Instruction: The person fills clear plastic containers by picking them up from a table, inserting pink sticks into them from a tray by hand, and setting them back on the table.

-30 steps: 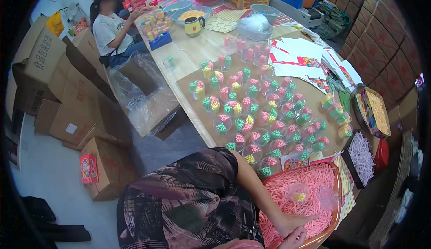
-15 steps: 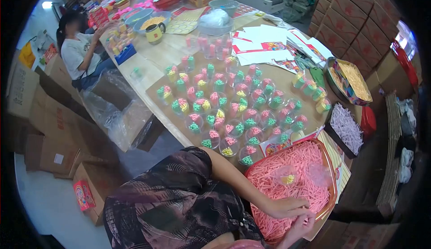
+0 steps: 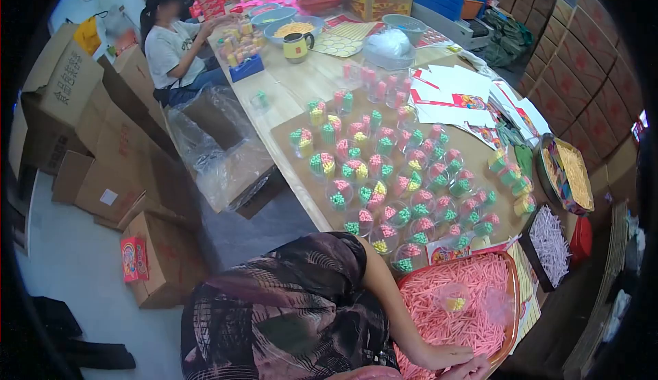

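Observation:
My left hand (image 3: 447, 357) is at the lower end of the red-rimmed tray (image 3: 513, 270), low over the pink sticks (image 3: 439, 277). Its fingers look pressed together, and what they hold is hidden. Close against it, at the bottom edge of the view, my right hand (image 3: 471, 369) has curled fingers; anything in them is too small to make out. On the pink sticks lie a clear cup with yellow pieces (image 3: 455, 302) and an empty-looking clear cup (image 3: 499, 306). Beside the tray stand several clear cups of pink, green and yellow sticks (image 3: 378, 192).
A black tray of pale purple sticks (image 3: 550, 246) and a patterned tray of orange sticks (image 3: 574, 174) are on the right. Printed cards (image 3: 452, 95) lie farther back, near a mug (image 3: 296, 48). Another person (image 3: 171, 51) sits at the far left. Open cartons (image 3: 116, 167) stand on the floor.
The view swung to the right and back. My left hand has drawn in against my right hand, and its fingers, stretched out before, are now partly hidden.

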Tool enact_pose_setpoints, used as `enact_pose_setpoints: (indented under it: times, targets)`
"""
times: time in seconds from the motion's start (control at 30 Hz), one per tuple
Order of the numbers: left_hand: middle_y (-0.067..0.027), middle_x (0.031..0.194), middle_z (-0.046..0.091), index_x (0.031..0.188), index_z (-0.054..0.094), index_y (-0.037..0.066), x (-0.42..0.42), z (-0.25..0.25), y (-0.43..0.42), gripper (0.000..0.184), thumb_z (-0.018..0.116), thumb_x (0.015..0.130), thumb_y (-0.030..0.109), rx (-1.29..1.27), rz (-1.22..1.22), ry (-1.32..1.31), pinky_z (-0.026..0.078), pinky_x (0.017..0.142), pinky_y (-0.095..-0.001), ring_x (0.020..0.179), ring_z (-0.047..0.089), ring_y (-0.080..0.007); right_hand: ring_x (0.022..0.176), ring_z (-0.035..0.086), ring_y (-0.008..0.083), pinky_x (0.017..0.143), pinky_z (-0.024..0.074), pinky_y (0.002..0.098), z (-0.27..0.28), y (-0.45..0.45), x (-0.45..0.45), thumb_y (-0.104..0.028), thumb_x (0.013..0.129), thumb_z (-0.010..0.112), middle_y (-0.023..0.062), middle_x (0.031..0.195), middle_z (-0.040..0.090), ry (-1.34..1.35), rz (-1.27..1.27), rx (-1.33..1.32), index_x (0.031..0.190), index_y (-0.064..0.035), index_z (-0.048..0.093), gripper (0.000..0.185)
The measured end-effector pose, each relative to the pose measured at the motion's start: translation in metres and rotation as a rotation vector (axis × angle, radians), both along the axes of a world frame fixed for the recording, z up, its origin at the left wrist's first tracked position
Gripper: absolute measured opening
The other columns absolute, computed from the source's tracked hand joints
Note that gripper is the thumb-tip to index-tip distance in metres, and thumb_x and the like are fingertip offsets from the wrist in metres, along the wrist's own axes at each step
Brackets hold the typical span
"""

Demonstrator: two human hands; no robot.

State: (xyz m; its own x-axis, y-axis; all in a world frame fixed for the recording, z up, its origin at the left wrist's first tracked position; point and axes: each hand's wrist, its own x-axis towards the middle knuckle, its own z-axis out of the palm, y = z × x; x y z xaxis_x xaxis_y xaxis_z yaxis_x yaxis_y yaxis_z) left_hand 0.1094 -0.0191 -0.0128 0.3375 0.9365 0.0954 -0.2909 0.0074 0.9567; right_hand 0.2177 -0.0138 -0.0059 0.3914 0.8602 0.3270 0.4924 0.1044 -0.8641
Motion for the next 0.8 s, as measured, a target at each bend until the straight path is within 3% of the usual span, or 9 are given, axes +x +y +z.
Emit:
enact_pose_setpoints:
  times: [0.1, 0.27, 0.47, 0.63, 0.8]
  targets:
    - [-0.0059, 0.092, 0.058, 0.1, 0.051, 0.008, 0.0, 0.0, -0.007, 0.025, 0.037, 0.102, 0.028, -0.021, 0.038, -0.031, 0.041, 0.075, -0.0313, 0.078, 0.051, -0.0196, 0.057, 0.046, 0.0172, 0.054, 0.0426, 0.0294, 0.026, -0.004, -0.021, -0.009, 0.093, 0.058, 0.0083, 0.063, 0.055, -0.217, 0.005, 0.092, 0.076, 0.0001, 0.058, 0.019]
    - [-0.0047, 0.09, 0.057, 0.098, 0.053, 0.009, -0.016, 0.01, -0.006, 0.022, 0.039, 0.1, 0.026, -0.075, 0.082, -0.095, 0.041, 0.073, -0.0301, 0.076, 0.05, -0.018, 0.057, 0.046, 0.0182, 0.054, 0.0421, 0.0294, 0.018, -0.004, -0.028, -0.008, 0.092, 0.057, 0.0091, 0.063, 0.053, -0.281, 0.066, 0.172, 0.075, -0.0013, 0.056, 0.018]
    - [-0.0033, 0.088, 0.057, 0.094, 0.054, 0.01, -0.017, 0.018, -0.015, 0.019, 0.041, 0.098, 0.023, -0.138, 0.149, -0.149, 0.04, 0.07, -0.0287, 0.074, 0.049, -0.0162, 0.056, 0.048, 0.0204, 0.054, 0.0428, 0.0309, 0.015, -0.011, -0.017, -0.009, 0.093, 0.057, 0.0102, 0.063, 0.053, -0.262, 0.147, 0.167, 0.075, -0.002, 0.055, 0.019]
    - [-0.0021, 0.086, 0.057, 0.092, 0.056, 0.011, -0.03, 0.021, -0.007, 0.017, 0.043, 0.095, 0.021, -0.195, 0.209, -0.205, 0.04, 0.067, -0.0275, 0.073, 0.048, -0.0147, 0.056, 0.049, 0.0209, 0.053, 0.0431, 0.0314, 0.012, -0.009, -0.018, -0.01, 0.093, 0.058, 0.0105, 0.065, 0.054, -0.181, 0.069, 0.041, 0.072, -0.002, 0.054, 0.022]
    - [-0.0009, 0.084, 0.057, 0.089, 0.057, 0.012, -0.044, 0.031, -0.009, 0.015, 0.044, 0.093, 0.018, -0.238, 0.299, -0.26, 0.039, 0.065, -0.0263, 0.071, 0.048, -0.0131, 0.055, 0.047, 0.0208, 0.053, 0.0428, 0.032, 0.012, -0.009, -0.02, -0.009, 0.092, 0.057, 0.0101, 0.064, 0.053, -0.25, 0.196, 0.092, 0.071, -0.002, 0.053, 0.022]
